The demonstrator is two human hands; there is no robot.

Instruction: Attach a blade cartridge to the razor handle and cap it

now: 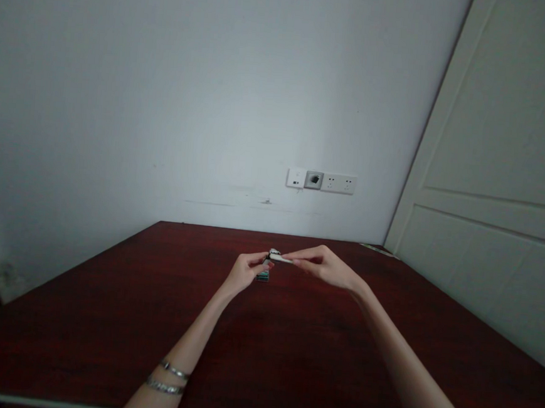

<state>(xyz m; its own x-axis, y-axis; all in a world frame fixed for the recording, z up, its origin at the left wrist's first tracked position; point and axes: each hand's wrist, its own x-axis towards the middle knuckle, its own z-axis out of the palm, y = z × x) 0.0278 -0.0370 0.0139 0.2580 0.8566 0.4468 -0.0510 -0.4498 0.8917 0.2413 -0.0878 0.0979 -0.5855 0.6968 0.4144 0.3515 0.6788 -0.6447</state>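
Note:
Over the middle of the table, my left hand [243,271] is closed, thumb and fingers pinching a small dark-and-white object with teal bands [262,277]. Its exact kind is too small to make out, and the fingers cover part of it. From the right, my right hand [322,266] pinches the end of a slim white strip-like piece [281,259]. The strip's left end meets the top of the banded object; I cannot tell whether the two are joined. Two silvery bracelets [169,379] circle my left forearm.
Both hands are above a dark red wooden table [297,363]. Behind it stands a pale wall [215,99] with a row of sockets and switches [337,183]. A light panelled door [497,159] rises at the right, and a flat strip [377,250] lies at the table's far right corner.

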